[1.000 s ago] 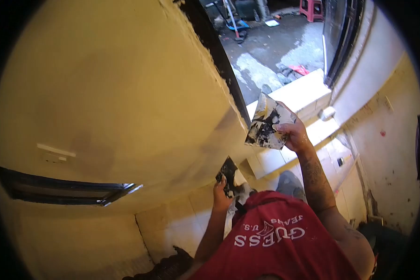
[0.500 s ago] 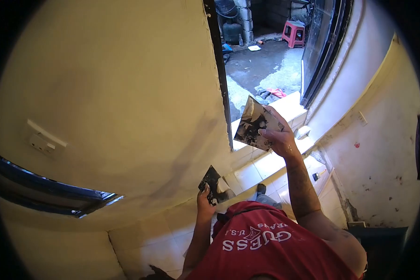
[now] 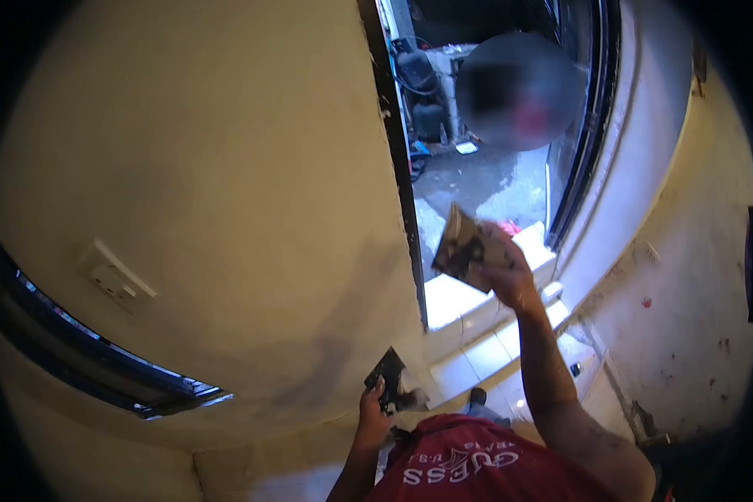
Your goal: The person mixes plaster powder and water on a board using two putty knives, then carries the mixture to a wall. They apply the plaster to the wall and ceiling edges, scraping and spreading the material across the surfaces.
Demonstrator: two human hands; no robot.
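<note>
My right hand (image 3: 507,272) is closed on a flat, roughly square plate (image 3: 467,251) with dark and pale smears, held up in front of the doorway. Lower and to the left, my left hand (image 3: 375,402) grips a second dark plate (image 3: 387,376), whose pointed corner faces up and whose surface carries a pale patch. The two plates are apart. Beside them on the left rises a smooth yellowish wall (image 3: 251,167), and neither plate visibly touches it.
An open doorway with a dark frame (image 3: 393,142) shows a wet yard and dark containers (image 3: 418,74); a blurred patch covers part of it. A socket plate (image 3: 119,276) and a dark-framed opening (image 3: 84,343) are at left. White floor tiles (image 3: 485,356) lie below.
The view has tilted upward, so the doorway, wall fittings and both hands appear lower. Both hands still hold their plates. A blurred patch now covers the area of the pink stool.
</note>
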